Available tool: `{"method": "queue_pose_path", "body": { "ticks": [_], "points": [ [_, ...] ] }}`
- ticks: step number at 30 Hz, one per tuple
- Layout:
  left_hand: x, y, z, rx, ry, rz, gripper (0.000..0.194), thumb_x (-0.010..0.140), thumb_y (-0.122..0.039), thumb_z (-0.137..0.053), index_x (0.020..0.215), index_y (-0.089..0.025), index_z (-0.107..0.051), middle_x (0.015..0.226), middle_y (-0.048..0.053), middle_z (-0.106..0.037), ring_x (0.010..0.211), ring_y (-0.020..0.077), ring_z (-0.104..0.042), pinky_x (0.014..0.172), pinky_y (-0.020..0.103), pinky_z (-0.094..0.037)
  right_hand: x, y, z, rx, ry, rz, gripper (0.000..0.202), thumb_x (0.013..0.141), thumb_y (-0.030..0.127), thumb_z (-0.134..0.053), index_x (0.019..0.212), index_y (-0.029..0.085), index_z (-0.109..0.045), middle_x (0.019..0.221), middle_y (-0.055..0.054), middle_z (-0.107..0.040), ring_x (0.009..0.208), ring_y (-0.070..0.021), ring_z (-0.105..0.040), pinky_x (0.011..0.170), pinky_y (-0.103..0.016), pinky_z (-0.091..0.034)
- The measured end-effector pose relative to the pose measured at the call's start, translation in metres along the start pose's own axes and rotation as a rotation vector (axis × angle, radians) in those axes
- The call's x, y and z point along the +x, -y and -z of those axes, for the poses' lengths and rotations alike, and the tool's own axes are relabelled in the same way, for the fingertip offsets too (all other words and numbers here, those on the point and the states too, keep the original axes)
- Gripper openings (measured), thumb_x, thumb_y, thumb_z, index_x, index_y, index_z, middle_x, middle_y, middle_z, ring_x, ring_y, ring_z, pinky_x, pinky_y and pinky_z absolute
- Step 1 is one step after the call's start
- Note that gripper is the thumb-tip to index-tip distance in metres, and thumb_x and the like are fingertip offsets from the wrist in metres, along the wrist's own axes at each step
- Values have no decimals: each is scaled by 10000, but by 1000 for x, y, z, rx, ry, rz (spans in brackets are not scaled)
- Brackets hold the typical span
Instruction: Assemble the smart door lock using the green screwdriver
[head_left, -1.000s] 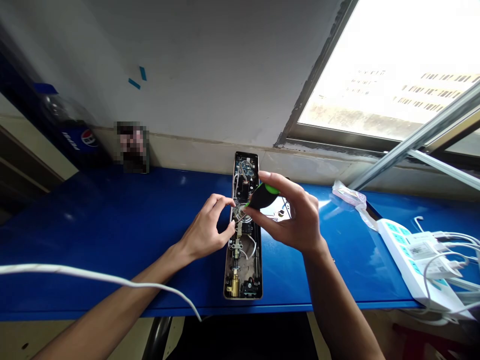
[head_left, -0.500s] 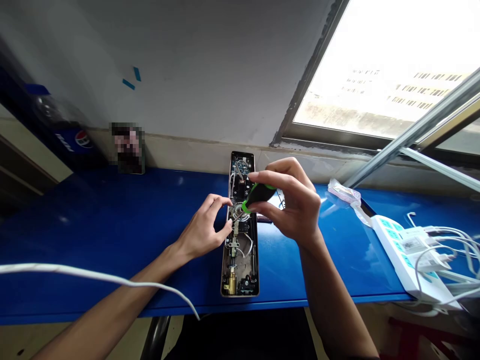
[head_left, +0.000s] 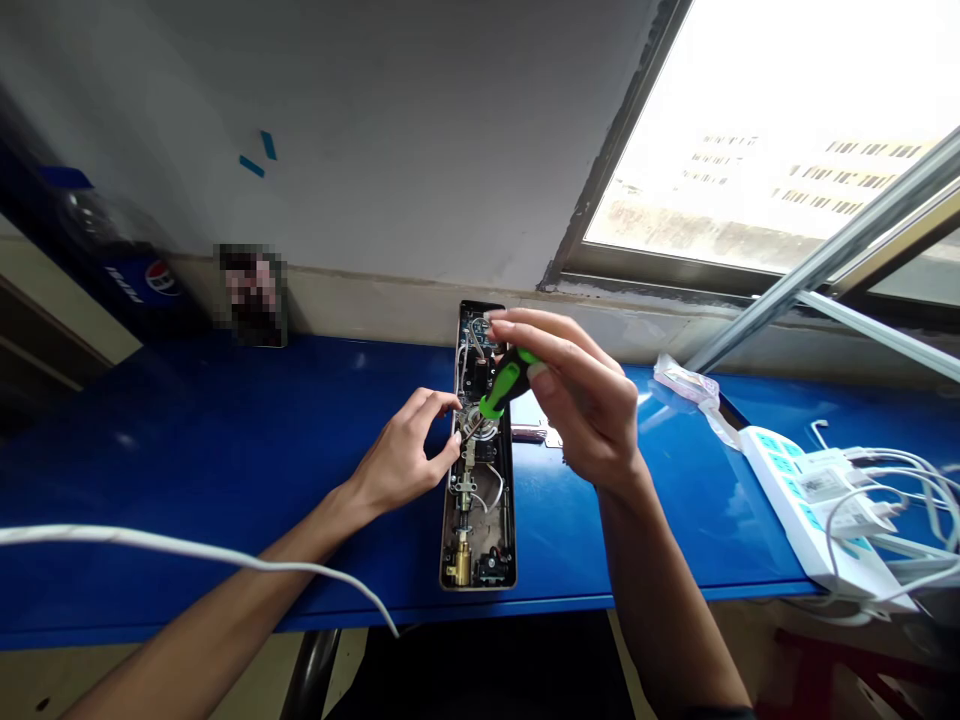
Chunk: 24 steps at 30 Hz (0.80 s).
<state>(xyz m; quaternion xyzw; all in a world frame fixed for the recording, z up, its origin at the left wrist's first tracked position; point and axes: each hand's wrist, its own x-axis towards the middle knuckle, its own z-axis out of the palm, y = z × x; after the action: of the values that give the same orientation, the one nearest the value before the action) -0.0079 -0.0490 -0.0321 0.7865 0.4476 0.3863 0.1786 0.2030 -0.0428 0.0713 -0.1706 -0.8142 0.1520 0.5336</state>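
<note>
A long narrow open casing [head_left: 508,510] lies lengthwise in front of me, with a circuit board, white wires and a brass cylinder [head_left: 462,566] inside. My right hand [head_left: 589,395] has a green and black screwdriver [head_left: 504,386] between thumb and fingers, the index finger stretched beyond the handle. The screwdriver slants down to the left, its tip at the casing's left side near a coiled wire. At that left edge is my left hand [head_left: 405,450], thumb and index fingertips apart and touching the rim. The thumb tip is close to the screwdriver's tip.
On the blue table [head_left: 300,430], a metal part [head_left: 534,433] lies right of the casing. A white power strip [head_left: 795,520] with plugs stands far right, near a plastic packet [head_left: 686,380]. A Pepsi bottle [head_left: 142,280] is at left; a white cable [head_left: 225,553] crosses my left forearm.
My right hand's fingers have loosened and stretched out, and the thumb has shifted along the handle, exposing more of its green part. The left hand stays at the casing's edge.
</note>
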Motion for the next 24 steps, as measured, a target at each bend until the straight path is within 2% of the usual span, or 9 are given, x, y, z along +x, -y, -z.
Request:
{"method": "queue_pose_path", "body": {
  "ticks": [2, 5, 8, 10, 12, 14, 17, 20, 24],
  "points": [
    [0, 0, 0, -2, 1, 6, 269, 932, -237, -612, 1200, -236, -586, 1155, 57, -630, 1087, 246, -645, 970, 402, -557, -1, 1, 0, 100, 51, -38, 440, 1038, 138, -503, 1421, 310, -637, 1355, -54, -702, 1266, -249, -668, 1019, -492, -617],
    [0, -1, 0, -10, 16, 29, 236, 945, -257, -609, 1180, -236, -593, 1141, 51, -631, 1068, 239, -645, 950, 391, -555, -2, -3, 0, 116, -17, -15, 435, 944, 131, -699, 1325, 342, -705, 1199, -23, -760, 1069, -219, -738, 879, -427, -665],
    [0, -1, 1, -17, 20, 39, 224, 965, -271, -595, 1186, -236, -591, 1140, 51, -629, 1065, 236, -641, 950, 394, -547, -2, -6, 0, -6, -96, 45, 391, 856, 219, -829, 1223, 337, -765, 1045, -21, -719, 907, -184, -702, 760, -368, -645],
    [0, -1, 1, -19, 16, 39, 213, 975, -277, -586, 1185, -238, -588, 1130, 47, -629, 1061, 232, -639, 949, 393, -544, -2, -5, 0, -40, -74, 15, 325, 957, 286, -709, 1279, 319, -740, 1105, -49, -690, 947, -191, -690, 798, -387, -637],
    [0, -1, 1, -18, 15, 37, 202, 979, -282, -586, 1176, -239, -588, 1122, 44, -631, 1054, 229, -642, 946, 390, -544, -2, -3, 1, 0, -25, -38, 358, 1041, 257, -533, 1359, 304, -689, 1270, -70, -690, 1111, -227, -694, 948, -462, -622],
    [0, -1, 1, -14, 15, 33, 205, 979, -288, -591, 1178, -240, -590, 1126, 44, -635, 1051, 227, -647, 946, 387, -548, -3, -4, 1, 81, 4, -56, 407, 1049, 199, -487, 1401, 311, -654, 1346, -55, -701, 1208, -247, -689, 1021, -507, -606],
    [0, -1, 0, -4, 3, 26, 204, 980, -299, -593, 1175, -239, -598, 1127, 45, -643, 1047, 229, -659, 938, 382, -557, -4, -8, 1, 120, -47, -16, 406, 968, 185, -675, 1333, 359, -701, 1192, -24, -758, 1050, -224, -739, 866, -437, -665],
    [0, -1, 0, 1, -3, 22, 212, 985, -307, -589, 1187, -240, -599, 1125, 46, -645, 1041, 229, -662, 929, 380, -559, -4, -11, 2, 30, -112, 39, 394, 846, 237, -840, 1214, 362, -772, 1034, -20, -709, 904, -190, -704, 749, -372, -648],
    [0, -1, -1, -6, 5, 27, 190, 999, -309, -571, 1174, -241, -597, 1124, 49, -643, 1041, 231, -653, 930, 391, -551, -2, -5, 2, 46, -4, -25, 372, 1038, 238, -554, 1376, 329, -680, 1314, -61, -687, 1180, -240, -680, 993, -482, -607]
  ]
}}
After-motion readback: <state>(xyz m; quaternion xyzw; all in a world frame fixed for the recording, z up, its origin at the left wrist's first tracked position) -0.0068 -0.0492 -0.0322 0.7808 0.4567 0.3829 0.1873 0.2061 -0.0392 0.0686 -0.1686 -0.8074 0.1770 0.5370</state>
